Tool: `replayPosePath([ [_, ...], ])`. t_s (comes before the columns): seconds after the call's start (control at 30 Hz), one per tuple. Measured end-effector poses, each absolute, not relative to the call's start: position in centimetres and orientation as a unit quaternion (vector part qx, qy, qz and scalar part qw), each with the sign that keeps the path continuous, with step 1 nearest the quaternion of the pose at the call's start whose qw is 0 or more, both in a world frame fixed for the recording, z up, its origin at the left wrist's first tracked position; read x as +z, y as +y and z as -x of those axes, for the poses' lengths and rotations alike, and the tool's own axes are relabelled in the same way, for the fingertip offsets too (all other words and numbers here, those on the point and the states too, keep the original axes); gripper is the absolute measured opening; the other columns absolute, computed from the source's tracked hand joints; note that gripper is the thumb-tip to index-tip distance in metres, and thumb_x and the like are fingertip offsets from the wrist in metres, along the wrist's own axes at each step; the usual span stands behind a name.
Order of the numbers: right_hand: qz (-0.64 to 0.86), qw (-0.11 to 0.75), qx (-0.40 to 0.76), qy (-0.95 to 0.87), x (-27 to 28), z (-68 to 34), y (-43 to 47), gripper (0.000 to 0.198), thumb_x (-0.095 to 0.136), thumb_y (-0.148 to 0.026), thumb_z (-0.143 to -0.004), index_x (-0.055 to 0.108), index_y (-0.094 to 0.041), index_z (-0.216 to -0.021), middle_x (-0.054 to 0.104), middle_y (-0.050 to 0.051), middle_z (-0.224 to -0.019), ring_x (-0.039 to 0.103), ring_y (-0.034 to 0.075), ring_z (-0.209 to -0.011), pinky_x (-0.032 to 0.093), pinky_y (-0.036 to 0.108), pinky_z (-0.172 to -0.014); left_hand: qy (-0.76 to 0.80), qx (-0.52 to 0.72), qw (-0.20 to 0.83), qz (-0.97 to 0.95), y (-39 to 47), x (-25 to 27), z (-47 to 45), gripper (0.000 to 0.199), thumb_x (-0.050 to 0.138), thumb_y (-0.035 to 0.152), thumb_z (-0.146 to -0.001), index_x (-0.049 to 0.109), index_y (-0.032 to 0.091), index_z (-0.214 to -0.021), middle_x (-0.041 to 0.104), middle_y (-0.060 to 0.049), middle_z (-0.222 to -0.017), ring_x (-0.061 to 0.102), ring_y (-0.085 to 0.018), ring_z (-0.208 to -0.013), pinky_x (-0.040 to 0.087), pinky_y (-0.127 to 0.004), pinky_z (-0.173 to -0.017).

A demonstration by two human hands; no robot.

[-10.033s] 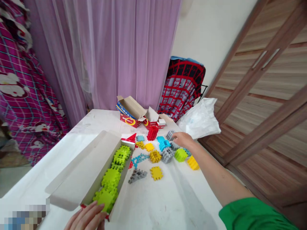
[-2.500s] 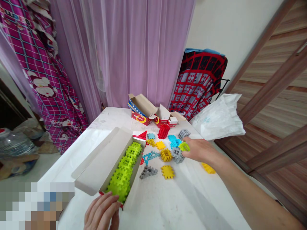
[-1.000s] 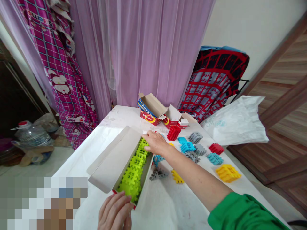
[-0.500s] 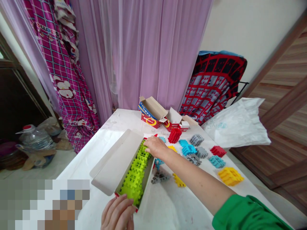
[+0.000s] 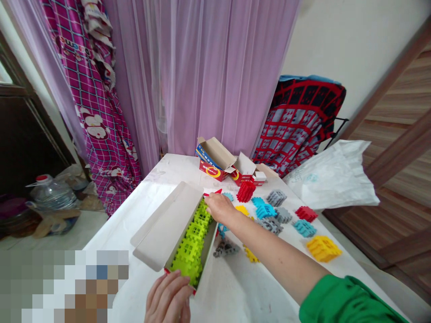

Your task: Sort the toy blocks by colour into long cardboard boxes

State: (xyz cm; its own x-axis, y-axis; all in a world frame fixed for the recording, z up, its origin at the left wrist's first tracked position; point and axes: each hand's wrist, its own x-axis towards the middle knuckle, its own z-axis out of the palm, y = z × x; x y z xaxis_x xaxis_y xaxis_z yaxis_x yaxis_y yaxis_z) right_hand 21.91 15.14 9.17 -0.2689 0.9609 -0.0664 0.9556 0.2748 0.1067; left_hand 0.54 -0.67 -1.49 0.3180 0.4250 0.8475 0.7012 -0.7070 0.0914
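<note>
The box [image 5: 208,252] lies open on the surface [image 5: 232,291], its lid [image 5: 161,226] folded out to 10 o'clock. Green blocks [image 5: 187,250] sit inside in a row along its length. From the box's middle, the left hand [image 5: 170,294] is at 7 o'clock, fingers draped over the near end; the thumb is hidden, so whether its grip pinches the card cannot be told. The right hand [image 5: 219,207] is at 1 o'clock over the far end, fingertips out of sight; whether its grip holds a block cannot be told.

The step appears to be settling the far end of the row. Recommended: brace the near end with the left hand, press straight down and lightly, align the toothed edges with the walls, and avoid bulging the thin card.
</note>
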Motion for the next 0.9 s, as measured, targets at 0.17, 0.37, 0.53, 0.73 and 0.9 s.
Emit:
replayPosePath([
  [0.17, -0.603, 0.063, 0.013, 0.795, 9.5, -21.9, 14.5, 0.029, 0.056, -0.040, -0.092, 0.071, -0.021, -0.107, 0.072, 0.012, -0.111, 0.067, 0.026, -0.105, 0.049, 0.033, -0.085, -0.356, -0.482, 0.144, 0.787, -0.6, -1.0, -0.9, 0.024, 0.051, 0.006, -0.085, 0.065, 0.025, -0.092, 0.077, 0.002, -0.085, 0.071, -0.014, -0.090, 0.048, -0.029, -0.092],
  [0.37, -0.614, 0.060, 0.014, 0.787, 9.4, -21.8, 14.8, 0.024, 0.061, -0.034, -0.088, 0.070, -0.023, -0.106, 0.072, 0.010, -0.113, 0.066, 0.026, -0.108, 0.049, 0.032, -0.085, -0.350, -0.485, 0.148, 0.788, -0.6, -0.5, -0.9, 0.024, 0.051, 0.006, -0.085, 0.065, 0.025, -0.091, 0.077, 0.002, -0.083, 0.071, -0.013, -0.088, 0.049, -0.025, -0.091],
  [0.53, -0.630, 0.059, 0.010, 0.774, 9.4, -20.8, 15.4, 0.022, 0.057, -0.026, -0.087, 0.071, -0.023, -0.105, 0.075, 0.009, -0.107, 0.068, 0.026, -0.102, 0.050, 0.031, -0.078, -0.348, -0.484, 0.146, 0.790, -0.8, -0.3, -1.2, 0.025, 0.050, 0.006, -0.085, 0.065, 0.025, -0.091, 0.077, 0.002, -0.084, 0.071, -0.013, -0.088, 0.049, -0.026, -0.091],
  [0.73, -0.605, 0.059, 0.006, 0.794, 10.0, -20.8, 14.5, 0.029, 0.050, -0.021, -0.087, 0.074, -0.027, -0.103, 0.075, 0.007, -0.108, 0.068, 0.025, -0.100, 0.050, 0.030, -0.076, -0.356, -0.481, 0.136, 0.789, -0.9, -0.2, -1.2, 0.025, 0.050, 0.006, -0.087, 0.065, 0.025, -0.093, 0.076, 0.003, -0.085, 0.071, -0.012, -0.089, 0.048, -0.025, -0.092],
  [0.9, -0.558, 0.103, 0.011, 0.824, 10.5, -20.6, 12.6, 0.032, 0.053, -0.016, -0.084, 0.078, -0.023, -0.100, 0.075, 0.011, -0.105, 0.069, 0.026, -0.098, 0.050, 0.031, -0.077, -0.351, -0.479, 0.130, 0.794, -0.8, -0.1, -1.1, 0.024, 0.051, 0.008, -0.087, 0.065, 0.025, -0.094, 0.076, 0.003, -0.086, 0.070, -0.012, -0.091, 0.047, -0.024, -0.094],
])
